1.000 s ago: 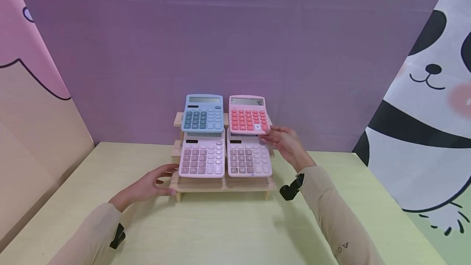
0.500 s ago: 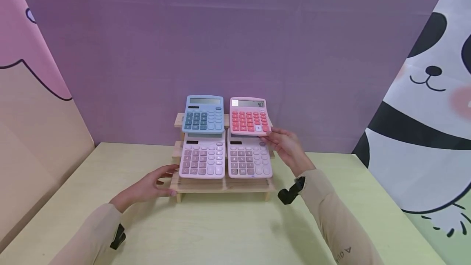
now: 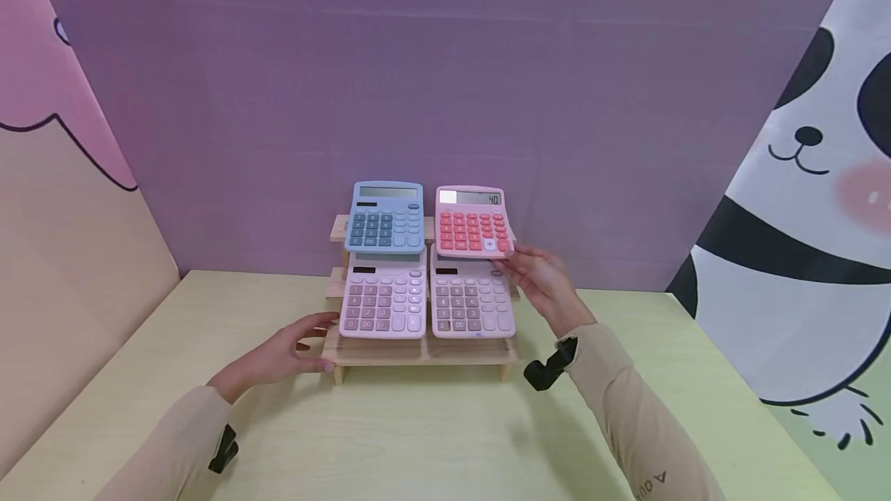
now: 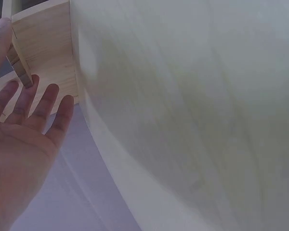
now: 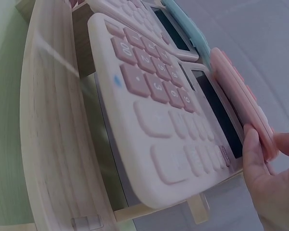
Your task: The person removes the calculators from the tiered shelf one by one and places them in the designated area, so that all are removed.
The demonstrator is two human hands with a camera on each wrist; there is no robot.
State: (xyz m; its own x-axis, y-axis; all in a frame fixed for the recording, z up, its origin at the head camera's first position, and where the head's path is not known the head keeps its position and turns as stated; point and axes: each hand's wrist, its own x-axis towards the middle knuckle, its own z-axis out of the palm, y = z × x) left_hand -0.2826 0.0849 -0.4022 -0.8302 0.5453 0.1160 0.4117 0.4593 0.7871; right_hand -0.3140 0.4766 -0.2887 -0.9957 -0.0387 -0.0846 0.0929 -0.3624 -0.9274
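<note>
A pink calculator (image 3: 473,221) showing 40 leans at the upper right of a stepped wooden rack (image 3: 421,352). My right hand (image 3: 546,284) pinches its lower right corner; in the right wrist view, thumb and finger lie on opposite faces of its edge. To its left leans a blue calculator (image 3: 385,217). Two pale pink calculators stand lower down, one on the left (image 3: 383,300) and one on the right (image 3: 473,304). At the rack's left end rests my left hand (image 3: 281,348), thumb by the bottom shelf's front corner, fingers spread and extended in the left wrist view.
The rack stands on a light wood table (image 3: 418,439). A purple backdrop (image 3: 452,83) rises close behind it. Printed panels flank the table, with a panda (image 3: 800,315) on the right.
A bright reflection has appeared on the left of the pink calculator's display. The head view has shifted slightly. Both hands keep their places at the calculator and the rack.
</note>
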